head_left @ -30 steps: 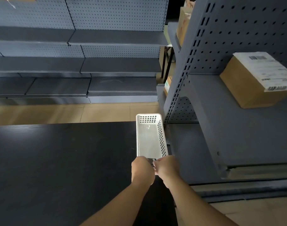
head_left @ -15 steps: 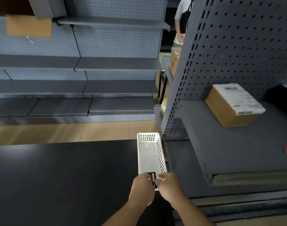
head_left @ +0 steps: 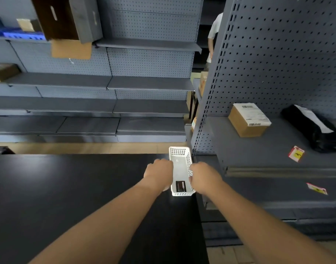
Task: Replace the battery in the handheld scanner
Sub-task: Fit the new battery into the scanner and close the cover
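Small dark battery [head_left: 180,186] lying flat inside the white basket [head_left: 179,151], at its near end, label up. Left hand [head_left: 159,172] pressed against the basket's left wall, fingers curled over the rim; right hand [head_left: 204,177] against its right wall, thumb at the rim beside the battery. Both grips closed around the basket's sides, neither touching the battery. Basket sitting at the right edge of the black tabletop [head_left: 68,187]. Right of the basket, grey shelf [head_left: 258,155] carrying a labelled cardboard box [head_left: 248,121] and a black bag [head_left: 314,130].
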